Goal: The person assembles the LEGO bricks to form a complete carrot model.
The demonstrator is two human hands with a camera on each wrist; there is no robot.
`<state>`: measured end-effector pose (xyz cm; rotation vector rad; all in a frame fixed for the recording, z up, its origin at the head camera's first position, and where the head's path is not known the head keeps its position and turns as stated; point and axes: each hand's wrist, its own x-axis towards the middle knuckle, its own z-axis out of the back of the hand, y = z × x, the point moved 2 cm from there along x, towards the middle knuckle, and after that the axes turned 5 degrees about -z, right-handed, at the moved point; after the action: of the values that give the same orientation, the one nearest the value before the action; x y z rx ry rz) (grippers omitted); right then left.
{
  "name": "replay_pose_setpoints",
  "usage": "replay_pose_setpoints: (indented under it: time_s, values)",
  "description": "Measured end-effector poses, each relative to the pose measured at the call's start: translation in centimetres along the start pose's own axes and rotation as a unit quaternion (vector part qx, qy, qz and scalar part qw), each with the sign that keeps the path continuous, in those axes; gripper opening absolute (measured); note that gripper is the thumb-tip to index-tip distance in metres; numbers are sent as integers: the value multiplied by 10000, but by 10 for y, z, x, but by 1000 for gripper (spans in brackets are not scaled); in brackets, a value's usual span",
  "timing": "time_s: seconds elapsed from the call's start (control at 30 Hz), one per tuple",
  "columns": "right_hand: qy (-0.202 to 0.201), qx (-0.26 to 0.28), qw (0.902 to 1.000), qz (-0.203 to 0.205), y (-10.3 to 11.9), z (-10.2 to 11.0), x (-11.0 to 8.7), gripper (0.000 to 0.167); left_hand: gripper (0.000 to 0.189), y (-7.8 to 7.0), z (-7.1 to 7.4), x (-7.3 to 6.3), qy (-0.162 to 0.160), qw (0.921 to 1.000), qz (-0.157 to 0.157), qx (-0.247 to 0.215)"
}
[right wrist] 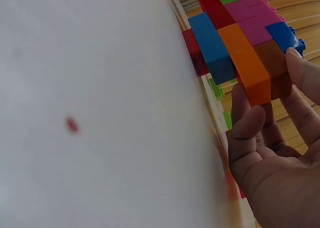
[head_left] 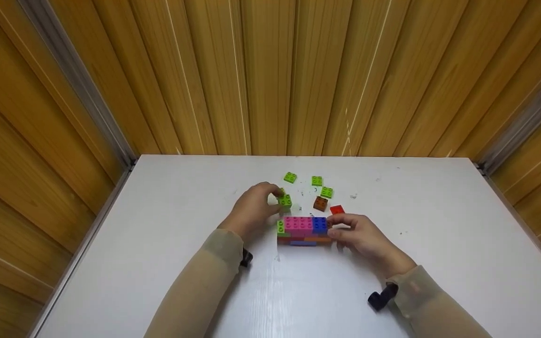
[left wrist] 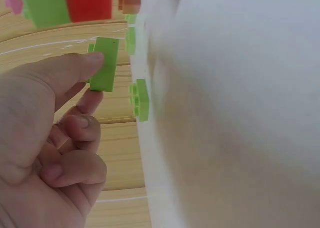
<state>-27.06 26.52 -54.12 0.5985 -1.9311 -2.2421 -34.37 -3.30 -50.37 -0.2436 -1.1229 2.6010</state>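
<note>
My left hand point(head_left: 254, 206) pinches a small green toy brick point(left wrist: 105, 67) between thumb and fingertips, studs facing away from the thumb's wrist side in the left wrist view. Just in front of it is a layered block of joined toy bricks point(head_left: 298, 225), with pink, dark blue and green on top. Lower layers show red, orange, brown and light blue point(right wrist: 212, 47) in the right wrist view. At the block's right end, my right hand point(head_left: 362, 237) grips it, thumb by the dark blue brick point(right wrist: 284, 36) and fingers around the brown and orange ones. The block looks raised off the table.
Beyond the hands, loose green bricks point(head_left: 290, 177) lie on the white table point(head_left: 181, 188), along with a brown brick point(head_left: 320, 203). A red brick point(head_left: 336, 210) lies close to the right fingers. Wood-patterned panels point(head_left: 270, 84) stand behind the table.
</note>
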Motion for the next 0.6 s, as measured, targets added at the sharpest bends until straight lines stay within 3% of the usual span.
replay_pose_setpoints:
  time_s: [0.37,0.6]
  values:
    - [-88,-30,9999,-72,0,0,-2,32,29,-9,9,-23,-279,9978,-510,-303]
    - [-48,165,9997,-179,0,1,-1,30,29,-16,10,-33,-367,9970,-504,-449]
